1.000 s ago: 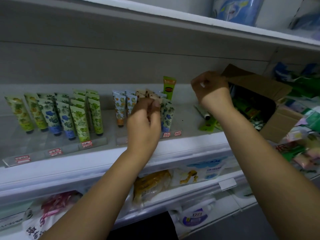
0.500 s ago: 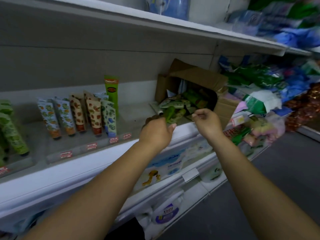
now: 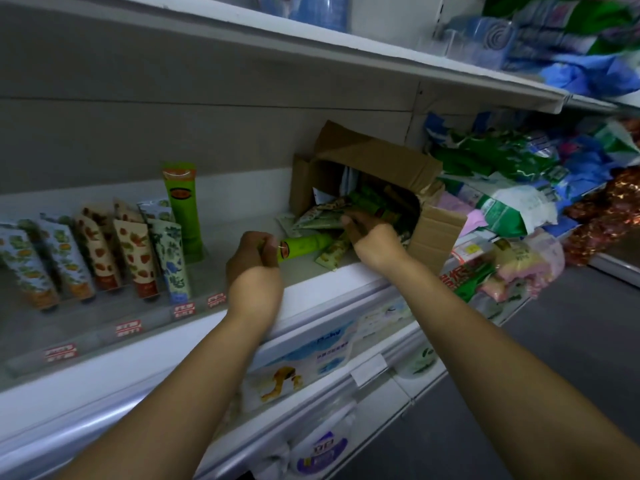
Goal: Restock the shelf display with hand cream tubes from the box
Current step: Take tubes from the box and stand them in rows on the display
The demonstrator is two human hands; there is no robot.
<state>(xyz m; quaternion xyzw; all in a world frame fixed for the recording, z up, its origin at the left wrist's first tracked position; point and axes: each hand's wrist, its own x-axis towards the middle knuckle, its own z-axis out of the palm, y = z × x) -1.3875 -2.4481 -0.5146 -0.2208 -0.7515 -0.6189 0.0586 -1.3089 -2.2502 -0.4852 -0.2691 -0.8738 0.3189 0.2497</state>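
Hand cream tubes (image 3: 320,220) spill from the mouth of the cardboard box (image 3: 374,157), which lies tipped on its side on the shelf (image 3: 322,285) with its flaps open toward us. Just left of the box mouth, our left hand (image 3: 254,261) has its fingers curled round one end of a light green tube (image 3: 304,247). That tube lies roughly level. Its held end is in the fist and its free end points toward the box, almost reaching the loose tubes there. The held end shows a red mark right at the edge of the grip.

Our right hand (image 3: 374,242) is at the box mouth, knuckles up, with its fingers bent down among the spilled tubes. We cannot tell whether they actually pinch one or only rest on the pile. The two hands are near each other but apart, with the green tube lying between them.

Further left of the box, a tall green tube (image 3: 183,206) stands upright against the back wall. Beyond it, rows of patterned tubes (image 3: 138,254) stand on their caps, leaning back, behind red price tags (image 3: 183,310) along the front edge. Right of the box, bagged goods (image 3: 502,209) are piled in green, white and pink. Below the box, on the lower shelf, a pale blue packet (image 3: 311,355) lies flat.
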